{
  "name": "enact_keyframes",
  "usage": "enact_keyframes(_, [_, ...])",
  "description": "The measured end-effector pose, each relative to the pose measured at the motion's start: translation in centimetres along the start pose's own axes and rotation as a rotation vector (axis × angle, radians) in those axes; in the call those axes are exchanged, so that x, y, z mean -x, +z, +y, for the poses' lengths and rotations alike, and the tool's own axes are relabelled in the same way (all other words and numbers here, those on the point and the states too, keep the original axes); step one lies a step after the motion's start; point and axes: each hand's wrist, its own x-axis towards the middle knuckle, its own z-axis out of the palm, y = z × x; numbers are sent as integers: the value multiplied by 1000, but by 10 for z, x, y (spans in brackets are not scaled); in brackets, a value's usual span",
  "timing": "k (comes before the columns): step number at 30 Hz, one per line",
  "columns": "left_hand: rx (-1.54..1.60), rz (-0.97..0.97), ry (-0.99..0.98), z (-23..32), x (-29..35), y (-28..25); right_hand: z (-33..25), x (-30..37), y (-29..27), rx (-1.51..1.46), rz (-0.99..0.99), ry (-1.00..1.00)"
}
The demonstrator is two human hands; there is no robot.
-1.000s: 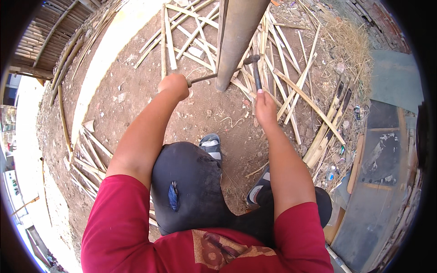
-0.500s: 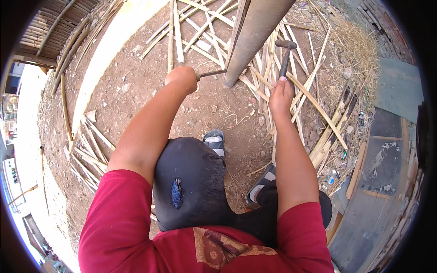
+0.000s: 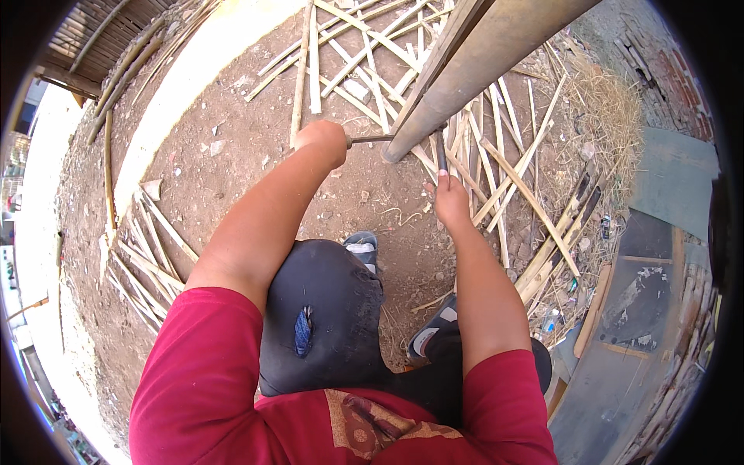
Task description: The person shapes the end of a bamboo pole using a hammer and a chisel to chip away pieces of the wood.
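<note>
A thick brownish pole (image 3: pixel 484 77), split lengthwise and looking like bamboo, slants from the upper right down to its lower end in front of me. My left hand (image 3: pixel 324 142) is closed round the handle of a tool with a narrow dark metal blade (image 3: pixel 373 139). The blade's far end meets the pole near its lower end; whether it sits inside the wood I cannot tell. On the pole's other side my right hand (image 3: pixel 452 203) grips a hammer (image 3: pixel 442 155) by its dark handle. The hammer's head is close against the pole and mostly hidden there.
Long split strips (image 3: pixel 372 58) lie crisscrossed behind the pole, with more strips (image 3: pixel 542 225) to the right and a pile (image 3: pixel 147 256) at left. Dry straw (image 3: pixel 608 101) and grey boards (image 3: pixel 643 271) line the right side. My sandalled foot (image 3: pixel 362 249) rests on the dirt.
My right hand has swung the hammer left and down, bringing its head from clear of the pole to beside it. The blade stays at the pole; the view has shifted slightly.
</note>
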Motion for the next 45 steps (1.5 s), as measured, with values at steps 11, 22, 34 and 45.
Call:
enact_keyframes(11, [-8,-29,12,-3,-11,9,42,-6,20,54,60,-160])
enact_keyframes(22, [17,-19,8,-9,-6,7,15,6,17,-194,-69,176])
enact_keyframes(34, [-25,-36,48,-9,-8,9,35,6,17,253,-108,9])
enact_keyframes(45, [-9,-37,-2,-7,-5,7,-2,-9,4,111,-189,125])
